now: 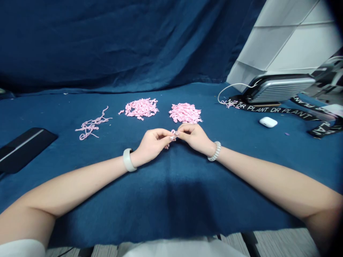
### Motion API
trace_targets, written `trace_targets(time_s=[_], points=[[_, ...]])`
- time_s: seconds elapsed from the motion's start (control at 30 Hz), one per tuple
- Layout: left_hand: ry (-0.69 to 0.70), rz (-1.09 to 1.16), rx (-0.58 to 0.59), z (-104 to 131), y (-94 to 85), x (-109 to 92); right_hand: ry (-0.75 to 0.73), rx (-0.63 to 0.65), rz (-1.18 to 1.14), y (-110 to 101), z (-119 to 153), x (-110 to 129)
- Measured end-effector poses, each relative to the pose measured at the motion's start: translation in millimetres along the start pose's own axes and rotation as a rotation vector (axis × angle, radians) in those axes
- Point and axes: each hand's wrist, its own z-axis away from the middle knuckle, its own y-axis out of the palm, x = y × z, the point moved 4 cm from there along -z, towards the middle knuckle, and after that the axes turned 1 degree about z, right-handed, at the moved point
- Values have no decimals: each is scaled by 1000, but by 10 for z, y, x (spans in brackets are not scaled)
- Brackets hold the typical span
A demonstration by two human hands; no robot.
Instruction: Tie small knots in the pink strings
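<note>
A tiny pink loop, apparently of soft yarn, was pinched between the fingertips of a person's left hand and right hand, which met just above the middle of a table; the fingers hid most of it. Just beyond the hands, on the far side, sat two low, rounded heaps of short, knobbly pink bits: a left heap with a few stray pieces and a more compact right heap. Farther left lay a loose tangle of thin pink strands. Matte navy cloth covered the table, and a creased blue drape hung behind it, with pale, smooth panels at the far right. In front of these stood a ribbed silver box with a thin white cable. Nearer were a flat black ribbon printed with white capitals and a glossy, rounded white case. A flat, dark slab lay at the left edge.
</note>
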Motion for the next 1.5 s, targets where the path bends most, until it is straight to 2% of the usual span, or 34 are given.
trace_targets(time_s=[0.23, 0.43, 0.57, 0.67, 0.83, 1.07, 1.33, 1.5], points=[[-216, 283, 52, -33, 61, 95, -65, -23, 23, 3, 19, 29], [-253, 399, 43, -51, 38, 119, -83, -45, 27, -7, 14, 19], [-122, 388, -48, -84, -40, 58, -51, -49, 25, -9, 3, -6], [-77, 376, -32, -84, -40, 29, -61, -25, 18, 5, 2, 12], [-179, 484, 67, -69, 31, 77, -78, -39, 14, 3, 13, 41], [-353, 490, 79, -64, 52, 88, -134, -112, 42, -17, 36, 66], [-426, 419, 185, -66, 49, 136, -225, -165, 98, -26, 80, 166], [-447, 407, 202, -77, 42, 125, -235, -181, 115, -32, 93, 171]])
